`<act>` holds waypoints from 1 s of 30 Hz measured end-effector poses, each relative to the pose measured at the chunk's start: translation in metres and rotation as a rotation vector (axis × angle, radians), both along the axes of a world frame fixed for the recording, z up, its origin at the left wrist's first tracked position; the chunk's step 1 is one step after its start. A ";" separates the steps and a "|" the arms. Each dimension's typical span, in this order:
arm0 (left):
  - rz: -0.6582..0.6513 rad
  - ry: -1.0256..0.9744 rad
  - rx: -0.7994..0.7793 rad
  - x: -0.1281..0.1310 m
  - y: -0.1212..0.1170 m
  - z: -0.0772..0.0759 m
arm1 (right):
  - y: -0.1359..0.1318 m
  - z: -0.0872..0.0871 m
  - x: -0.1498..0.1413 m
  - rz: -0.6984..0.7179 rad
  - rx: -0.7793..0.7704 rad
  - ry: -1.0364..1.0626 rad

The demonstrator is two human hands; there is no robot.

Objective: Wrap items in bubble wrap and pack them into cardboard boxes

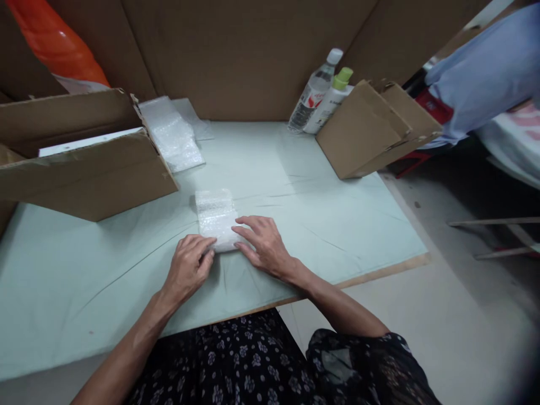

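A piece of bubble wrap (pixel 217 216) lies on the pale green tabletop, its near part folded into a flat packet. Whatever may be inside the fold cannot be made out. My left hand (pixel 188 264) grips the packet's near left corner, thumb and fingers closed on it. At the right edge is my right hand (pixel 264 243), its fingers spread and the tips touching the wrap.
An open cardboard box (pixel 88 185) stands at left, with bubble wrap sheets (pixel 172 135) beside it. At back right are a clear plastic bottle (pixel 312 93), a green-capped white bottle (pixel 331 104) and a tilted cardboard box (pixel 367 132). Another person's blue clothing (pixel 485 73) shows beyond.
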State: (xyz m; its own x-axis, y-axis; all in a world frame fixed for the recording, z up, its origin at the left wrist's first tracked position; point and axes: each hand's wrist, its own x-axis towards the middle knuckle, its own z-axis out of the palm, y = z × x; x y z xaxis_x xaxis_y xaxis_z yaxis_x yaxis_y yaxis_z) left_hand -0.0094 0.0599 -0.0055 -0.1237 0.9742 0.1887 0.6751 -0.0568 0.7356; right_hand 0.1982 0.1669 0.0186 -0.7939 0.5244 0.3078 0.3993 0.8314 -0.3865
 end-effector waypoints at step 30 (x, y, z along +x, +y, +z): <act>0.421 -0.407 -0.140 0.000 -0.010 0.005 | 0.017 -0.009 -0.033 0.004 -0.252 -0.177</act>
